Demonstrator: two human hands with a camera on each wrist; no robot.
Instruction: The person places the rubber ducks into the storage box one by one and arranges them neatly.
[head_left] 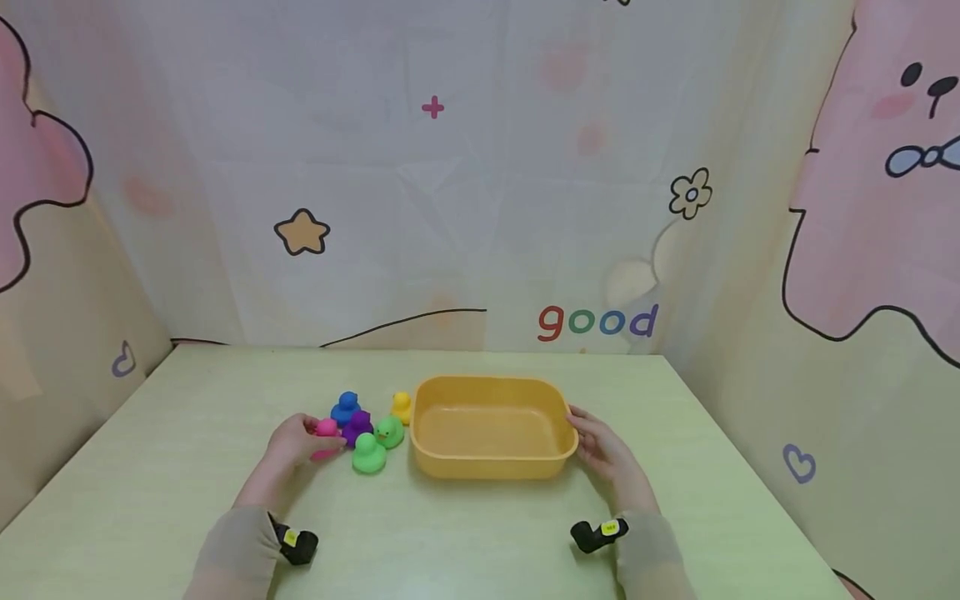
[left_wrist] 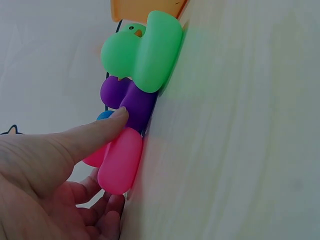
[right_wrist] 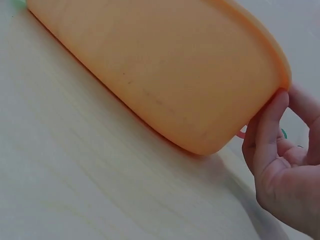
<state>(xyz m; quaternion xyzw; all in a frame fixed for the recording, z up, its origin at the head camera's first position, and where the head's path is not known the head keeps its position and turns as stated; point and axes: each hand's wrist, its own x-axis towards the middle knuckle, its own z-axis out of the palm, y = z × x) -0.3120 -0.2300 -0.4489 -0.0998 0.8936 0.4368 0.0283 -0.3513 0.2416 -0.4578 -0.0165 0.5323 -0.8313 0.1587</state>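
Note:
My left hand (head_left: pixel 296 439) is around a pink rubber duck (left_wrist: pixel 120 165), its thumb across the duck's near side and the other fingers curled at the far left. The thumb tip reaches a purple duck (head_left: pixel 358 429) right beside it. Close by are a blue duck (head_left: pixel 346 408), two green ducks, one in front (head_left: pixel 368 455) and one behind (head_left: pixel 389 432), and a small yellow duck (head_left: pixel 402 407). My right hand (head_left: pixel 609 450) holds the right end of an orange-yellow plastic basin (head_left: pixel 495 468), fingers bent at its rim. The basin stands upright with nothing inside.
A pale wood-grain table (head_left: pixel 450 542) carries everything. Behind it hangs a printed cloth backdrop (head_left: pixel 480 208), with patterned cloth at both sides. A black wrist device sits on the left sleeve (head_left: pixel 298 546) and another on the right sleeve (head_left: pixel 597 535).

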